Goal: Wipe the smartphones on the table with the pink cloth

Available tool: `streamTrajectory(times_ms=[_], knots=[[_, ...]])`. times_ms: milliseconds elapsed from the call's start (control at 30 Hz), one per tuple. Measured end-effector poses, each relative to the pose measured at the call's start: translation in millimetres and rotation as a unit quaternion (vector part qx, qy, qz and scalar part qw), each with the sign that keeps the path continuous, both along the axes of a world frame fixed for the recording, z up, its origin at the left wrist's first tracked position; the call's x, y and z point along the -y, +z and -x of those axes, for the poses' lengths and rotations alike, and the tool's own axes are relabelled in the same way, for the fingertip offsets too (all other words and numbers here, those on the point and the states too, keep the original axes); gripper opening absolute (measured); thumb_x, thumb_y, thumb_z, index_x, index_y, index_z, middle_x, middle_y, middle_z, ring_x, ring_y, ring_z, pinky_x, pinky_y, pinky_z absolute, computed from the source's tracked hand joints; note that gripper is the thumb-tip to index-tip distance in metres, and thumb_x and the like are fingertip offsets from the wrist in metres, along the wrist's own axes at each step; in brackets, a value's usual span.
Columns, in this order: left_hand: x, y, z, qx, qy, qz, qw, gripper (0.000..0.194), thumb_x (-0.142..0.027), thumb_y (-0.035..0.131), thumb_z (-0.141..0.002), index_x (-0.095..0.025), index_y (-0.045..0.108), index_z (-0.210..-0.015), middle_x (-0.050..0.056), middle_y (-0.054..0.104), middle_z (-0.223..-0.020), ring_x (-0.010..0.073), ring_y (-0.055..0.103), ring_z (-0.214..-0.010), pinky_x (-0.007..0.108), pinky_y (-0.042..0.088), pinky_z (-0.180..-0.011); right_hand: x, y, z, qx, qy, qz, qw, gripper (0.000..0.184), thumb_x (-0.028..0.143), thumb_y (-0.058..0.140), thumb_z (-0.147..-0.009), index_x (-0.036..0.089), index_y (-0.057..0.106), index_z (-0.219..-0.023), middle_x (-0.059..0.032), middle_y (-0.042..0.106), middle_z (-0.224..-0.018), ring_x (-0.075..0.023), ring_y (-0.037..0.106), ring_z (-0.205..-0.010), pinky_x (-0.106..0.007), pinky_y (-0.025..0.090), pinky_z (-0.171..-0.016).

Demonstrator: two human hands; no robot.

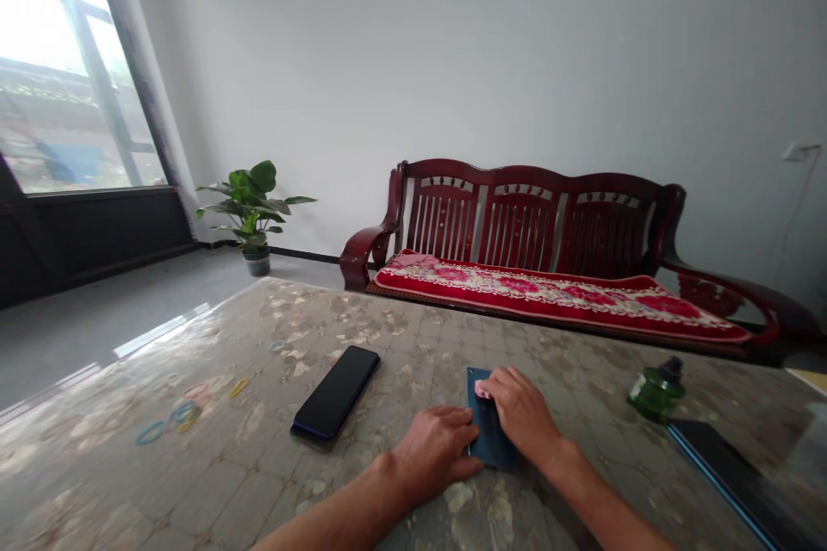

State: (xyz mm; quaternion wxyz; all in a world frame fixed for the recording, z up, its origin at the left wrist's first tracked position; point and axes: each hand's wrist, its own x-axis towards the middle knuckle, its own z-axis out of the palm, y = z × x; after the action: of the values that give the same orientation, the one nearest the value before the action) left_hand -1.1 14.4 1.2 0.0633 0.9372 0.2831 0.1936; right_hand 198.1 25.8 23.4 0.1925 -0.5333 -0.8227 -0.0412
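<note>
A dark blue phone (489,430) lies flat on the table in front of me, and my right arm partly covers its right side. My left hand (439,452) rests against its left edge, with the fingertips on it and the thumb near the lower corner. My right hand (517,409) pinches a small piece of pink cloth (481,389) and presses it on the upper part of the phone. Part of the cloth is hidden under the fingers. Left of my left hand lies a black phone (336,393), screen up.
A green bottle (657,390) with a dark top stands at the right beside another dark phone (724,469). Several coloured hair ties (184,415) lie on the left of the patterned table (251,482). Beyond are a wooden bench (517,215) and a potted plant (253,211).
</note>
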Motion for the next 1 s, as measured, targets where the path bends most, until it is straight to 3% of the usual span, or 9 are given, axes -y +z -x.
streamTrajectory(times_ms=[133, 367, 633, 833, 1000], knots=[[-0.1, 0.7, 0.2, -0.011, 0.006, 0.005, 1.0, 0.016, -0.037, 0.061, -0.09, -0.021, 0.062, -0.093, 0.005, 0.068, -0.098, 0.0214, 0.065, -0.095, 0.029, 0.049, -0.089, -7.2, -1.8, 0.6, -0.023, -0.007, 0.006, 1.0, 0.027, 0.009, 0.045, -0.093, 0.022, 0.068, -0.091, -0.0029, 0.063, -0.089, -0.019, 0.054, -0.089, -0.029, 0.039, -0.081], [-2.2, -2.7, -0.5, -0.009, 0.002, 0.002, 1.0, 0.017, -0.036, 0.067, -0.087, -0.02, 0.062, -0.089, 0.003, 0.068, -0.1, 0.0203, 0.065, -0.096, 0.027, 0.048, -0.089, 24.5, -8.2, 0.9, -0.021, 0.04, -0.009, 0.999, 0.026, 0.012, 0.044, -0.095, 0.024, 0.066, -0.089, -0.003, 0.061, -0.086, -0.0189, 0.054, -0.085, -0.03, 0.038, -0.077], [-3.8, -3.7, 0.6, -0.024, 0.001, -0.033, 0.999, 0.025, -0.043, 0.068, -0.087, -0.02, 0.062, -0.081, 0.001, 0.067, -0.087, 0.0176, 0.066, -0.084, 0.023, 0.049, -0.079, 2.9, -10.7, 4.2, -0.022, 0.01, -0.05, 0.998, 0.025, 0.007, 0.047, -0.091, 0.022, 0.066, -0.085, -0.0028, 0.062, -0.084, -0.0195, 0.054, -0.085, -0.03, 0.038, -0.076], [-4.4, -8.9, 0.7, -0.003, -0.004, -0.02, 1.0, 0.025, -0.044, 0.07, -0.086, -0.02, 0.066, -0.09, 0.003, 0.071, -0.099, 0.0188, 0.068, -0.09, 0.025, 0.049, -0.083, 26.6, -19.4, 4.1, -0.018, 0.07, -0.068, 0.995, 0.021, 0.01, 0.048, -0.093, 0.023, 0.064, -0.09, -0.0021, 0.06, -0.083, -0.0204, 0.052, -0.08, -0.032, 0.037, -0.074], [-4.9, -12.1, 1.6, 0.01, -0.008, -0.013, 1.0, 0.025, -0.041, 0.072, -0.085, -0.019, 0.068, -0.095, 0.003, 0.072, -0.105, 0.0196, 0.069, -0.094, 0.026, 0.05, -0.086, 33.7, -22.2, 0.9, -0.032, 0.082, -0.093, 0.992, 0.023, 0.015, 0.042, -0.097, 0.023, 0.063, -0.096, -0.003, 0.06, -0.085, -0.0201, 0.053, -0.079, -0.033, 0.038, -0.074]])
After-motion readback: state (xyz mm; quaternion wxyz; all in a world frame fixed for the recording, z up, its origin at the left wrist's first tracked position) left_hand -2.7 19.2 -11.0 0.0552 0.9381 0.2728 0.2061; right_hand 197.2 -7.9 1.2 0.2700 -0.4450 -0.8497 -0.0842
